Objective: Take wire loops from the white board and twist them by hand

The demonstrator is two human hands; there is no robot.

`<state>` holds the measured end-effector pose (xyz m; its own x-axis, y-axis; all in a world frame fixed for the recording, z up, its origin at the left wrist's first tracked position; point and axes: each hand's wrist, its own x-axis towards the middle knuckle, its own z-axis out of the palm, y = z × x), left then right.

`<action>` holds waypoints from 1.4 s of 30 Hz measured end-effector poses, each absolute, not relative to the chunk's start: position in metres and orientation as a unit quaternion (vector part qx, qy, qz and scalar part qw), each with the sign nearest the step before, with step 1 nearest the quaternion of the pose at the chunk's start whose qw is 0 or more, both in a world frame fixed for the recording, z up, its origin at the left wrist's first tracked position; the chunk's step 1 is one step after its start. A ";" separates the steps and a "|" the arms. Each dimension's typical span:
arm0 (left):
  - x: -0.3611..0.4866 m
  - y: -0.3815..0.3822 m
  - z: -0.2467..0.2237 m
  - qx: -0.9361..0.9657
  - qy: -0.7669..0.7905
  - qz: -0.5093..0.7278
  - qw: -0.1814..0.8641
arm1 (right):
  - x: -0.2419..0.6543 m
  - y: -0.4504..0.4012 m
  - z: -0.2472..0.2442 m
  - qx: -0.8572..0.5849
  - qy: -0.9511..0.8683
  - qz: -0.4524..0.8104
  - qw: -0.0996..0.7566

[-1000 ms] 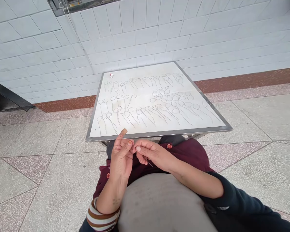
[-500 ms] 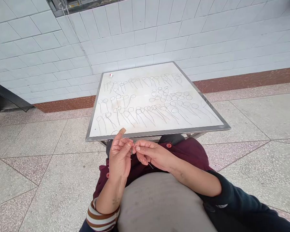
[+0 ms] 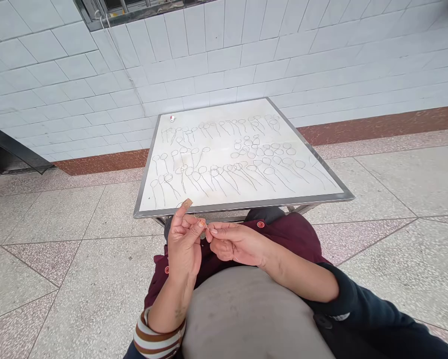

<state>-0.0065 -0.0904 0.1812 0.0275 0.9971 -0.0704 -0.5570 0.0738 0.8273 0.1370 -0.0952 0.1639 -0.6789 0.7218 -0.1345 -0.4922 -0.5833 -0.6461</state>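
Note:
A thin wire (image 3: pixel 195 213) runs between my two hands, just in front of the table's near edge. My left hand (image 3: pixel 186 237) pinches it between thumb and a finger, while its index finger points up. My right hand (image 3: pixel 238 242) meets the left fingertips and pinches the wire as well, its other fingers curled into the palm. Part of a faint loop shows behind the left index fingertip. How the wire is bent between the fingertips is too small to make out.
A white table (image 3: pixel 216 199) with a grey metal edge stands before me against a tiled wall (image 3: pixel 224 60). Several looped wires with long tails (image 3: pixel 269 171) lie on it in rows, with closed wire rings (image 3: pixel 291 151) at the right. A small red-and-white object (image 3: pixel 172 118) sits at the back left.
The wire around the left index finger has shifted, and its loop shows less. The wire end below my right hand is out of sight, and the right fingers have curled in more.

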 end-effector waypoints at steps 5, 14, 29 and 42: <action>-0.007 -0.091 0.182 0.327 0.366 0.616 0.616 | 0.136 -0.096 0.162 -0.228 -0.361 0.817 0.387; -0.005 -0.093 0.183 0.315 0.355 0.608 0.636 | 0.136 -0.094 0.162 -0.231 -0.381 0.807 0.386; -0.005 -0.087 0.181 0.282 0.356 0.608 0.651 | 0.132 -0.095 0.170 -0.246 -0.337 0.814 0.404; -0.003 -0.083 0.175 0.298 0.351 0.599 0.655 | 0.135 -0.088 0.170 -0.240 -0.265 0.849 0.389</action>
